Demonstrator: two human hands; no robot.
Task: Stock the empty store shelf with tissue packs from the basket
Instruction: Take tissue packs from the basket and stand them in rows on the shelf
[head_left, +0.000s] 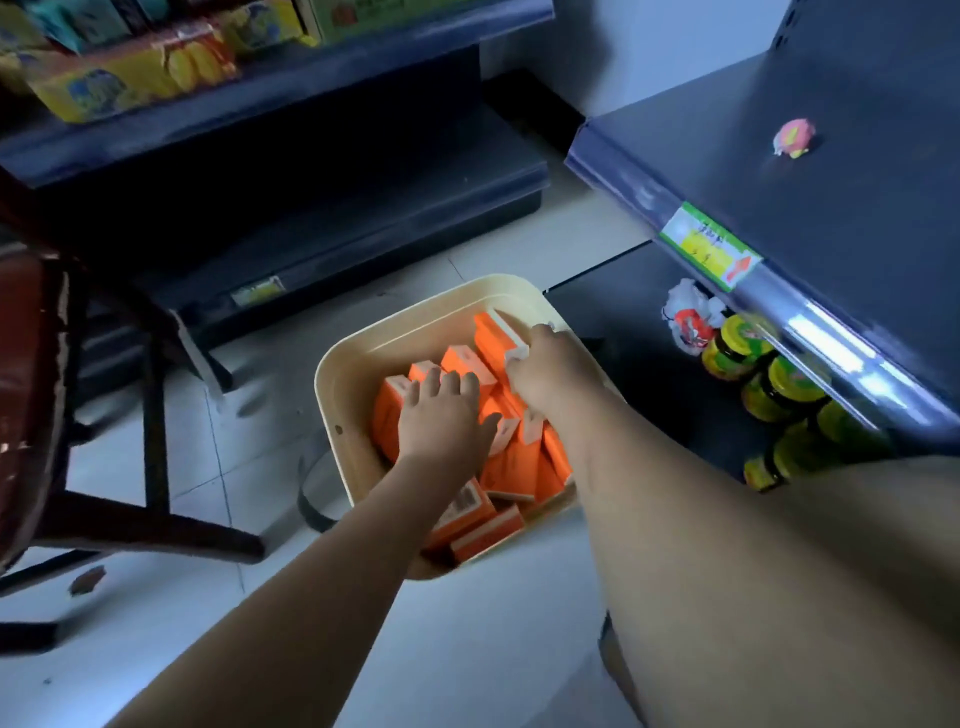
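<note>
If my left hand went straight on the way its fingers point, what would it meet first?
The left hand lies on the orange tissue packs; just ahead of its fingers stands another pack, likely the first contact, with the basket's far wall behind it. Depth is unclear.

Two arms in view, both bare along their whole visible length.

Left forearm (311, 597): slim, runs from the bottom edge left of centre up to mid-frame. Left hand (447, 421) is small; its back, knuckles and four finger backs show, thumb on its right side.

Right forearm (701, 545): fills the lower right and looks far broader, being close to the lens. Right hand (545, 369) is seen from the back, fingertips mostly out of sight.

Nails too blurred to tell.
</note>
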